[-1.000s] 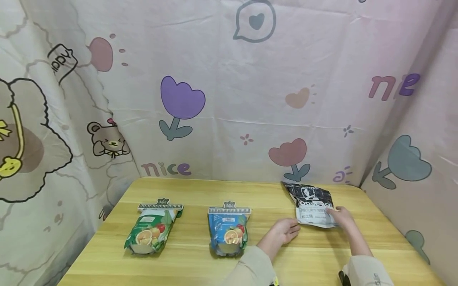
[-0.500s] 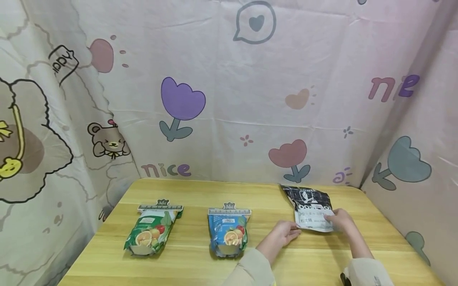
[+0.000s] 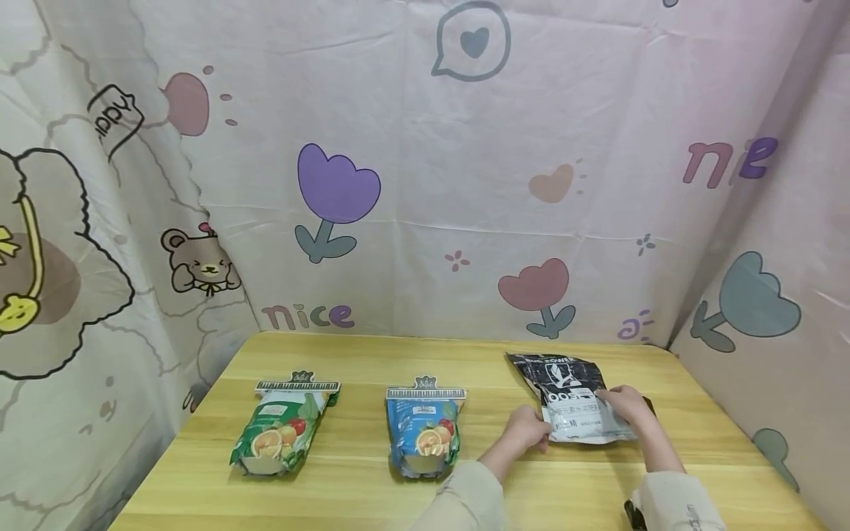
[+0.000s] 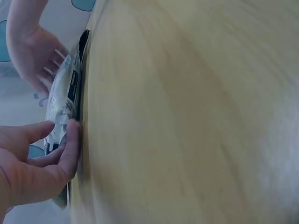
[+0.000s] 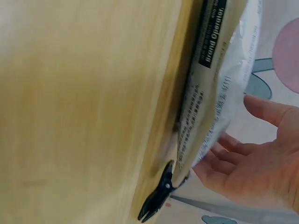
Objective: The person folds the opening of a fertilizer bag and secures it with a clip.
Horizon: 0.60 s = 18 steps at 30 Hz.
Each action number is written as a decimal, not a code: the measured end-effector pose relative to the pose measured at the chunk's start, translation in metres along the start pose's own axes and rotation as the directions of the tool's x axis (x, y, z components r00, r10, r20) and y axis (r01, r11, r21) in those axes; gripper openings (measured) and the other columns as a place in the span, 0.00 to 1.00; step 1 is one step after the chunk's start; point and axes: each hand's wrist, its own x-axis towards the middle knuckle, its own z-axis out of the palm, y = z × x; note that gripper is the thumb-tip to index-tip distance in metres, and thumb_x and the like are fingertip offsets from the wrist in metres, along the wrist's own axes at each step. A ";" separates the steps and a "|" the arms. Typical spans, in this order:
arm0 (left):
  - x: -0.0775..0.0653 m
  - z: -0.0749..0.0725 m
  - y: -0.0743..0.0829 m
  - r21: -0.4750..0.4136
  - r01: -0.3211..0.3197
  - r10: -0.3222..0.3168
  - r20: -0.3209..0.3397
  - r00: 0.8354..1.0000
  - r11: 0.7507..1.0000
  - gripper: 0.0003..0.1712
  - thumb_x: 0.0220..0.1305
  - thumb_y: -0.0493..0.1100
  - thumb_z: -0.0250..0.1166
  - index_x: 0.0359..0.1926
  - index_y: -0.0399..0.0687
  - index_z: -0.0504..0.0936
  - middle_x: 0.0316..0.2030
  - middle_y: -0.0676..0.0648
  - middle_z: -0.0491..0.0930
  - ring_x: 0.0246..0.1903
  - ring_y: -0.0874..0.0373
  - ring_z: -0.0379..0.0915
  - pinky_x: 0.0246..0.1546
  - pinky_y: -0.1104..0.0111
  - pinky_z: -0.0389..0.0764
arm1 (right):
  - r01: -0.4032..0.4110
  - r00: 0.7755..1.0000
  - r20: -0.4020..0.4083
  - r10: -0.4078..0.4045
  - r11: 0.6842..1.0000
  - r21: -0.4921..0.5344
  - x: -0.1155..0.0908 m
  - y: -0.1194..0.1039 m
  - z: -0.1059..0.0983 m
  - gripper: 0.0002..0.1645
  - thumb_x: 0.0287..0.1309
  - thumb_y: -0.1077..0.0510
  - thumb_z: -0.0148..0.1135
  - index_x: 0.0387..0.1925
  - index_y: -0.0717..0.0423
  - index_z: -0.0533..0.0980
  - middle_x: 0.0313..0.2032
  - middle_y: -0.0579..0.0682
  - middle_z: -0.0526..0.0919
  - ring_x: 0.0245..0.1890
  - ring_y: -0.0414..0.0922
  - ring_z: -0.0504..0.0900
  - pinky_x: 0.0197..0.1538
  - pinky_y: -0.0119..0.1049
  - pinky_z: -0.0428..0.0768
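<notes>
A black-and-white plastic pouch (image 3: pixel 578 413) lies at the right of the table, slanting back to the left. My left hand (image 3: pixel 524 428) pinches its near left corner; in the left wrist view the thumb and fingers (image 4: pixel 70 144) close on that edge. My right hand (image 3: pixel 627 405) is at the pouch's right side with the thumb toward its printed face. In the right wrist view that hand (image 5: pixel 261 163) is loosely spread, fingertips right at the pouch's side. A black clip (image 5: pixel 161 191) is at the pouch's end there; its tip (image 3: pixel 649 404) shows beyond my right hand.
On the left a green fruit-print bag (image 3: pixel 279 431) lies with a piano-key clip (image 3: pixel 299 384) across its top. A blue bag (image 3: pixel 423 435) with a similar clip (image 3: pixel 426 392) lies nearer the middle. Patterned cloth (image 3: pixel 398 184) hangs behind the wooden table (image 3: pixel 332 501).
The pouch has slid toward me and slightly left. My left fingers have curled in onto its corner. A black clip tip has come into view beyond the right hand.
</notes>
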 end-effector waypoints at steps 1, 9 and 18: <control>0.001 0.001 0.000 0.015 -0.023 0.023 -0.002 1.000 1.000 0.08 0.50 0.29 0.66 0.19 0.36 0.76 0.13 0.48 0.72 0.15 0.54 0.75 0.17 0.71 0.78 | -0.010 1.000 -0.006 0.010 1.000 -0.015 0.003 -0.001 0.001 0.38 0.61 0.50 0.48 0.51 0.87 0.57 0.51 0.81 0.60 0.51 0.71 0.62 0.54 0.56 0.64; 0.008 0.008 -0.002 -0.040 -0.040 0.040 -0.016 0.999 0.998 0.07 0.45 0.25 0.68 0.22 0.33 0.77 0.17 0.49 0.72 0.16 0.58 0.72 0.20 0.70 0.78 | -0.082 0.994 -0.058 0.088 0.992 0.100 0.019 -0.003 0.012 0.38 0.62 0.51 0.48 0.53 0.87 0.57 0.52 0.80 0.61 0.49 0.66 0.66 0.54 0.54 0.66; 0.010 0.008 -0.005 -0.085 -0.049 0.043 -0.074 0.996 0.995 0.09 0.42 0.20 0.66 0.22 0.30 0.75 0.18 0.48 0.70 0.16 0.53 0.76 0.19 0.71 0.79 | -0.206 0.966 -0.102 0.239 0.943 0.262 0.026 -0.002 0.022 0.39 0.63 0.54 0.47 0.57 0.88 0.49 0.55 0.80 0.54 0.56 0.67 0.59 0.61 0.54 0.57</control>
